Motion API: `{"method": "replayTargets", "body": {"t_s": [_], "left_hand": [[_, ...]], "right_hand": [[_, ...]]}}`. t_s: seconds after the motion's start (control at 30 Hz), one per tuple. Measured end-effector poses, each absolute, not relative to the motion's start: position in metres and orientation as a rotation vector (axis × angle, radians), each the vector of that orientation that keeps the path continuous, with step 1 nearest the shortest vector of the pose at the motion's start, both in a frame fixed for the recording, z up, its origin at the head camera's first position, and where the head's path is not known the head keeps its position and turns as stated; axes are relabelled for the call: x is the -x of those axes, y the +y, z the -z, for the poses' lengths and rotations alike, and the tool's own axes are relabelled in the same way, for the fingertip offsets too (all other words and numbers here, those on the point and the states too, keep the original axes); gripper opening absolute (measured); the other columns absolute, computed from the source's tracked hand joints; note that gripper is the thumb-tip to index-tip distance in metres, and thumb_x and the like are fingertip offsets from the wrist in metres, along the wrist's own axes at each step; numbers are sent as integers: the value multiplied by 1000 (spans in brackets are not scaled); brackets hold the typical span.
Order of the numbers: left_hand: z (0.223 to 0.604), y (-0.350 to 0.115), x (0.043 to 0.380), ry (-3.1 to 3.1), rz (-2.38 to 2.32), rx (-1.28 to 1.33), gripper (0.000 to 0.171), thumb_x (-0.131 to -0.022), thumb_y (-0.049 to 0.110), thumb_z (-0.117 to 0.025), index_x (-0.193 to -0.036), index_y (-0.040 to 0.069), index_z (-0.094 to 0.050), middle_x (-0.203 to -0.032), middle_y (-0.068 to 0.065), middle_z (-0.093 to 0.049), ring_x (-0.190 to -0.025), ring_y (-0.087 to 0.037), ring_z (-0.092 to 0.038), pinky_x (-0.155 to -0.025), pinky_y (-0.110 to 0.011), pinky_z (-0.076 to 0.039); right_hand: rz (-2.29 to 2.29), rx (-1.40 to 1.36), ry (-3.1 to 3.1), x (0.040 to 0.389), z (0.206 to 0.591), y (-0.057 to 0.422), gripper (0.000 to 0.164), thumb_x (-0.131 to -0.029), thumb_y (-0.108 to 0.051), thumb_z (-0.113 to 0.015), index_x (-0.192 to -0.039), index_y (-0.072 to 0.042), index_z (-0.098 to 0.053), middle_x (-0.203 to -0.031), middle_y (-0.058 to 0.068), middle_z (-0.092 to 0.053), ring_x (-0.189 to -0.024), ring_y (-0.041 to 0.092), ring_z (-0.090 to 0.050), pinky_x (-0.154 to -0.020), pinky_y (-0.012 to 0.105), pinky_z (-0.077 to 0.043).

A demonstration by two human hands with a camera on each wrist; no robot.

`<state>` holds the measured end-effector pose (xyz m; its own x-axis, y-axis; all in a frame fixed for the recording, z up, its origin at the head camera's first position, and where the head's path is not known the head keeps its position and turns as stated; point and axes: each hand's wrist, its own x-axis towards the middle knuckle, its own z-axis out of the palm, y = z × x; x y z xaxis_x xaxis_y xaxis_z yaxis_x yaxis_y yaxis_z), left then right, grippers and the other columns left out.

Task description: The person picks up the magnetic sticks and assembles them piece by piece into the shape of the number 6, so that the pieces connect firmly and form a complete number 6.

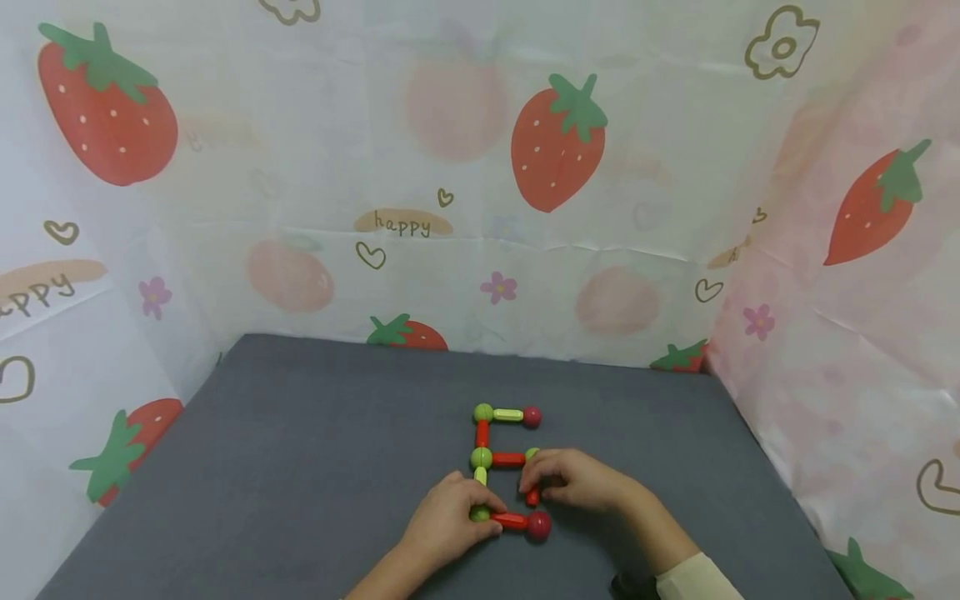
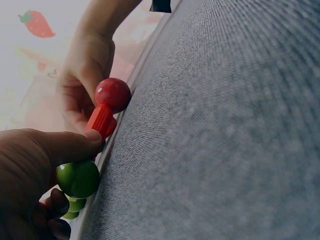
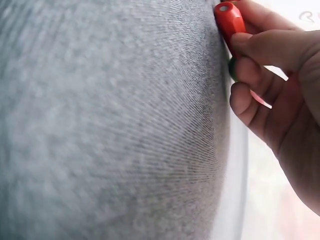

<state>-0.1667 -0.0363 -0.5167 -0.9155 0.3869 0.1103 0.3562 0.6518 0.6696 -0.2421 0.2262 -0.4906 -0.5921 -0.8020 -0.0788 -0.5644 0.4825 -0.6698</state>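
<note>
A flat figure of magnetic sticks and balls lies on the table in the head view. At its near end my left hand (image 1: 450,518) grips the lower red stick (image 1: 512,521) beside a green ball (image 1: 480,514); its thumb lies along the stick in the left wrist view. A red ball (image 1: 538,525) caps that stick's right end. My right hand (image 1: 576,479) pinches a short red stick (image 3: 231,22) between thumb and fingers, with its bare metal end showing. That stick points towards the red ball from a green ball (image 1: 532,454), partly hidden under the fingers.
Further up, the figure has a middle red stick (image 1: 509,459), a green ball (image 1: 482,458) and a yellow-green stick (image 1: 508,415) ending in another red ball (image 1: 532,416). The grey table (image 1: 337,433) is bordered by printed cloth (image 1: 465,275). Something black (image 1: 632,587) is at the right wrist.
</note>
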Motion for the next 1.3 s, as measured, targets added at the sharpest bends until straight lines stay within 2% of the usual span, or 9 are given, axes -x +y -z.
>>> {"method": "replayTargets", "body": {"t_s": [0.33, 0.87, 1.3], "left_hand": [[514, -37, 165, 2823, -1129, -629, 18, -78, 31, -89, -94, 36, -82, -84, 24, -68, -69, -5, -42, -60, -22, -37], [513, -37, 164, 2807, -1138, -631, 18, -79, 29, -89, -94, 37, -82, -85, 26, -69, -70, -5, -43, -61, -22, -38], [514, -38, 165, 2833, -1137, -687, 19, -78, 29, -89, -94, 36, -82, -86, 27, -71, -68, -4, -42, -59, -20, -37]], "right_hand": [[826, 1202, 2398, 242, 497, 223, 44, -89, 12, -64, -113, -23, -77, -119, -13, -67, -116, 8, -60, -102, 32, -49], [785, 1279, 2432, 243, 496, 222, 32, -91, 4, -72, -106, -25, -76, -114, -13, -66, -111, 7, -60, -100, 31, -50], [846, 1253, 2395, 241, 498, 227, 32, -92, 3, -70, -102, -26, -75, -113, -15, -65, -108, 5, -61, -98, 30, -51]]}}
